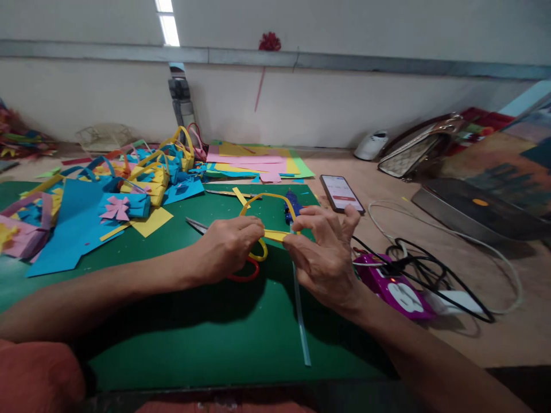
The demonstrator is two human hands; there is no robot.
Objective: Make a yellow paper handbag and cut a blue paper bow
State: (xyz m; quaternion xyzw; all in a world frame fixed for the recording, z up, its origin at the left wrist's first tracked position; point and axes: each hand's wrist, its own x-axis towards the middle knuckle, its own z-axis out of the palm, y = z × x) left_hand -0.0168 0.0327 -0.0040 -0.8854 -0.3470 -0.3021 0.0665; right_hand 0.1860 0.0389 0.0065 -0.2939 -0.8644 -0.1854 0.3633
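Yellow paper strip with a thin arched handle (274,235) sits mid-scene above the green tabletop mat (193,344), its long axis left to right directly between the hands, arch rising on the far side. Neither hand nearer. Left hand (230,244), fingers curled in, grips the left end; right hand (325,252) pinches the right end, thumb to forefinger, other fingers loosely raised. Red-and-yellow-handled metal scissors (257,268) lie beneath the left hand; blue plastic glue gun (289,213) just beyond the right.

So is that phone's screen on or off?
On: the phone lies face up with its display lit, showing a pale page with a red bar low on it. The text is too blurred to read.
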